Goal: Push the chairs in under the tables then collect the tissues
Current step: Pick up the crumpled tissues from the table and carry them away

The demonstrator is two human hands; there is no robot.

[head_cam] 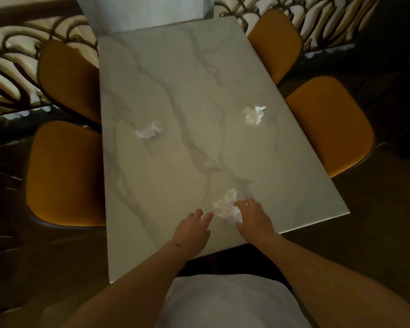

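On marble table: three tissues; orange chairs alongside.

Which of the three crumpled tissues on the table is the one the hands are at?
The nearest tissue, by the table's near edge: the right hand curls round it and the left hand lies beside it. The left tissue and right tissue lie untouched farther up.

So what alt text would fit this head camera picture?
A person's right hand closes on a crumpled tissue on a marble table, left hand open beside it. Two more tissues lie farther off; four mustard chairs sit tucked in.
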